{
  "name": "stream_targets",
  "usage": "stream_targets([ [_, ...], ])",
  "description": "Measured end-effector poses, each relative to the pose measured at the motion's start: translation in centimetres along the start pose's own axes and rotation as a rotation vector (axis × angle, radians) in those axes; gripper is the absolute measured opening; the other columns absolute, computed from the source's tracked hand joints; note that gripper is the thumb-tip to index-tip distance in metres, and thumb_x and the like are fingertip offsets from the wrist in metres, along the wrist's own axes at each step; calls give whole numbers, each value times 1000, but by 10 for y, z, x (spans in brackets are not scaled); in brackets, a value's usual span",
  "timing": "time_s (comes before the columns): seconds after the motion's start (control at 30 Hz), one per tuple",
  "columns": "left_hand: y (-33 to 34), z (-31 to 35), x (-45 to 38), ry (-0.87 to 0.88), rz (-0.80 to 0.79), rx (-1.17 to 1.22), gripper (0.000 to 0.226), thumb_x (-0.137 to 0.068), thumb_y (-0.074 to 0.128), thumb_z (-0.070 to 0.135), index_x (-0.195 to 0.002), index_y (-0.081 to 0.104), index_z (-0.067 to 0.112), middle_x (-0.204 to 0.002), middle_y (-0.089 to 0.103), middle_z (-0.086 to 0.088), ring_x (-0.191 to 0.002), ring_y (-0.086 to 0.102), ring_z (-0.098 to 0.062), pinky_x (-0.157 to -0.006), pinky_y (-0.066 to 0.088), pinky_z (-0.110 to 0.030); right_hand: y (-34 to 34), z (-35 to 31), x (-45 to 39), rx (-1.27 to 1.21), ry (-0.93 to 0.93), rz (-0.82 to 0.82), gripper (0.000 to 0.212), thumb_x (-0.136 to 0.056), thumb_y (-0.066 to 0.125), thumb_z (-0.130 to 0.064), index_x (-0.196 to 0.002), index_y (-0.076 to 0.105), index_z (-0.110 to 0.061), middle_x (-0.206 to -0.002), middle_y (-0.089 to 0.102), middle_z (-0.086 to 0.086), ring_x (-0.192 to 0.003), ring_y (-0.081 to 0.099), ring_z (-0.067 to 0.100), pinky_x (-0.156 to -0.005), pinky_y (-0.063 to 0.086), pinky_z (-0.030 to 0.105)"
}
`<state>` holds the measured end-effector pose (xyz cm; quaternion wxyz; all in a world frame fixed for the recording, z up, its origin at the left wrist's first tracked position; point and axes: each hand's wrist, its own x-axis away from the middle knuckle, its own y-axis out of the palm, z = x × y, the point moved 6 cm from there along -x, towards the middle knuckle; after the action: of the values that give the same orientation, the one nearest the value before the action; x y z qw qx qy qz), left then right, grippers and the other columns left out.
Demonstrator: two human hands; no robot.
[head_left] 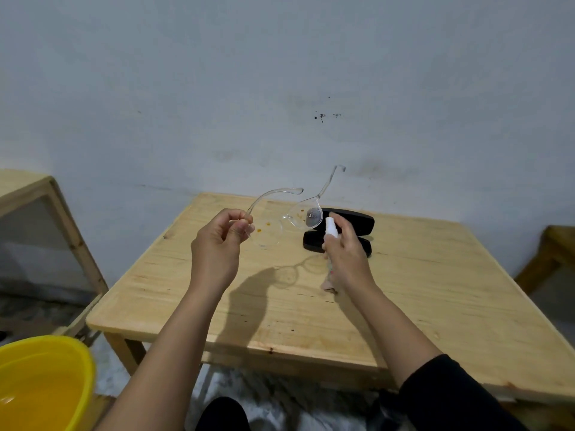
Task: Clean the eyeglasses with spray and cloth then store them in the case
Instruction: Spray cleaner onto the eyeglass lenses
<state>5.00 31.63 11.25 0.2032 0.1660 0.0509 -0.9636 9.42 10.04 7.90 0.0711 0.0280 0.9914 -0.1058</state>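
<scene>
My left hand (217, 241) pinches the clear-framed eyeglasses (289, 220) by one corner and holds them up above the wooden table (420, 290), temples unfolded. Orange specks dot the lenses. My right hand (345, 253) grips a small white spray bottle (330, 229), its nozzle close to the right lens. A pale cloth (328, 283) hangs under that hand. Behind the bottle lies the black glasses case (357, 227), open on the table.
A yellow plastic basin (43, 381) sits at the lower left, beside the table. A wooden frame piece (62, 219) stands at the left and another wooden piece (547, 256) at the right edge. The grey wall is close behind the table.
</scene>
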Motion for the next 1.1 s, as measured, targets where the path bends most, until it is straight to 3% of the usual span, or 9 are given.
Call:
stream_targets([
  [0.1, 20, 4, 2, 11, -42, 17, 28, -94, 50, 9, -77, 61, 29, -89, 70, 3, -85, 69, -14, -85, 52, -26, -37, -8, 1, 93, -99, 136, 45, -91, 48, -24, -130, 44, -44, -111, 55, -13, -106, 54, 15, -86, 49, 35],
  [0.2, 46, 8, 7, 23, -91, 34, 28, -94, 50, 9, -77, 61, 28, -91, 70, -1, -83, 69, -12, -84, 52, -25, -76, -17, 9, 147, -150, 248, 41, -88, 55, -22, -121, 49, -47, -97, 55, -21, -95, 57, 19, -79, 56, 42],
  [0.27, 66, 12, 10, 33, -131, 50, 27, -94, 51, 9, -77, 61, 28, -88, 69, 1, -84, 69, -15, -85, 52, -28, -104, -22, 18, 146, -186, 326, 39, -87, 59, -16, -121, 54, -36, -98, 59, -5, -85, 57, 17, -62, 56, 20],
  [0.33, 87, 15, 16, 33, -179, 58, 26, -93, 51, 10, -77, 61, 28, -85, 69, 5, -84, 69, -16, -87, 52, -31, -134, -26, 29, 166, -197, 423, 38, -86, 61, -10, -120, 57, -25, -100, 60, 5, -80, 55, 11, -49, 40, -1],
  [0.53, 149, 21, 39, 29, -296, 42, 26, -93, 52, 14, -76, 62, 31, -80, 71, 9, -85, 69, -21, -87, 53, -40, -222, -22, 68, 366, -201, 625, 38, -84, 65, -17, -120, 60, -28, -92, 64, -7, -74, 58, -6, -64, 38, -3],
  [0.67, 188, 28, 56, 35, -372, 54, 24, -93, 52, 14, -78, 62, 31, -73, 70, 16, -77, 65, 5, -89, 50, -35, -273, -13, 97, 517, -185, 705, 39, -86, 64, -19, -124, 58, -25, -103, 67, -1, -77, 59, 4, -64, 38, -5],
  [0.9, 233, 38, 82, 45, -477, 87, 25, -94, 50, 9, -83, 62, 27, -85, 66, 11, -85, 66, -10, -81, 50, -29, -313, 34, 129, 620, -41, 719, 41, -89, 60, -20, -129, 53, -27, -114, 67, 2, -92, 60, 7, -78, 48, 19],
  [1.0, 243, 32, 85, 20, -496, 72, 33, -94, 51, 11, -75, 62, 36, -86, 68, 12, -87, 68, -14, -92, 51, -41, -318, 52, 133, 606, 11, 704, 41, -89, 61, -18, -128, 52, -27, -113, 67, 5, -101, 64, 18, -85, 56, 34],
  [1.1, 249, 29, 88, 17, -504, 55, 39, -94, 51, 14, -73, 62, 44, -85, 68, 12, -88, 69, -14, -95, 49, -49, -320, 62, 133, 591, 41, 679, 42, -89, 61, -16, -127, 52, -29, -113, 67, 6, -102, 64, 19, -85, 56, 35],
])
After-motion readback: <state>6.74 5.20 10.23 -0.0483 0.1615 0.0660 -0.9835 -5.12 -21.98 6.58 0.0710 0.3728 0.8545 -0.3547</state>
